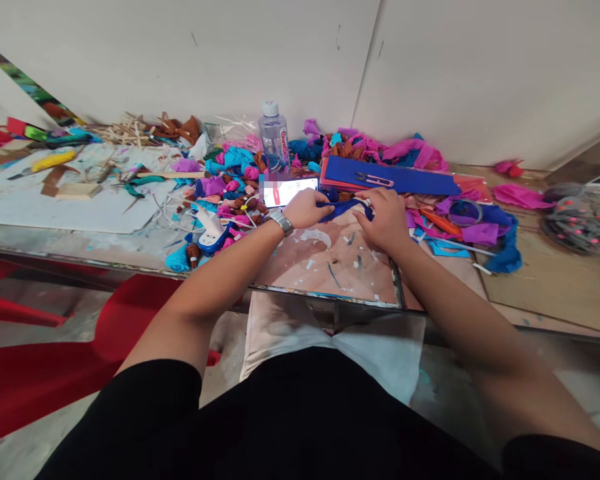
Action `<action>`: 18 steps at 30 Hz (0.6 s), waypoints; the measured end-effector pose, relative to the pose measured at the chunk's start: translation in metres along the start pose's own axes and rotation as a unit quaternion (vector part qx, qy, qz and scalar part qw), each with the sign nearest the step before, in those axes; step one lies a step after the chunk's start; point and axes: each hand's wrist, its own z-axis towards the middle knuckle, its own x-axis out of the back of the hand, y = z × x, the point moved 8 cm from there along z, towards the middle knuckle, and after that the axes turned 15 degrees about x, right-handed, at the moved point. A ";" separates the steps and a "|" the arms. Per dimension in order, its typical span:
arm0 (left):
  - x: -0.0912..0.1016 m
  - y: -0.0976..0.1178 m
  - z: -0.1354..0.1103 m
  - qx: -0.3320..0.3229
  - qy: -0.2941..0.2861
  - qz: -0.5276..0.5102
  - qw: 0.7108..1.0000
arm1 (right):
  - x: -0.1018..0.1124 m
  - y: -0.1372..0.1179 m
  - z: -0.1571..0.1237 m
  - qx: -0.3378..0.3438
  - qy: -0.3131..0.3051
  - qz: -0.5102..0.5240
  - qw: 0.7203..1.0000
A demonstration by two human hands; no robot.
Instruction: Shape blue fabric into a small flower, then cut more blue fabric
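Evidently, both bare hands were engaged on one item, a dark blue strip (341, 209) that ran between them just above the near part of the desk (325, 267). The left hand (307, 209), with a metal watch (281, 221) at the wrist, gripped the strip's left portion between thumb and fingers. The right hand (384, 219) pinched the opposite end, its thumb and fingers closed on the material. The strip appeared crumpled rather than flat; whether it touched the paint-marked surface below could not be determined. Directly behind the left hand lay a phone (305, 186) with its screen lit, partly covered by that hand. A clear bottle (274, 143) with a white cap stood upright behind the phone. Beyond the right hand, a pair of snips (375, 179) rested on a flat blue sheet (420, 182), which overlay reddish sheets (333, 179). To the right of the right hand were noted an orange cutter (441, 224) and, near it, a roll of tape (465, 212). Left of the left hand, a white plug (209, 221) sat on a blue-and-white socket block (215, 241), among small coloured bundles. Further left, a yellow-handled knife (54, 159) lay on a white board (97, 207).
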 end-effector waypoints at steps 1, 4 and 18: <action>0.002 -0.001 0.000 0.012 0.008 -0.004 1.000 | 0.005 0.000 0.000 -0.009 0.019 -0.008 1.000; 0.005 -0.004 0.001 0.029 0.022 -0.019 0.999 | 0.016 -0.003 0.001 -0.016 0.054 0.011 0.998; -0.003 -0.005 0.002 0.016 -0.002 -0.016 1.000 | 0.001 0.021 -0.004 -0.028 -0.063 -0.099 0.993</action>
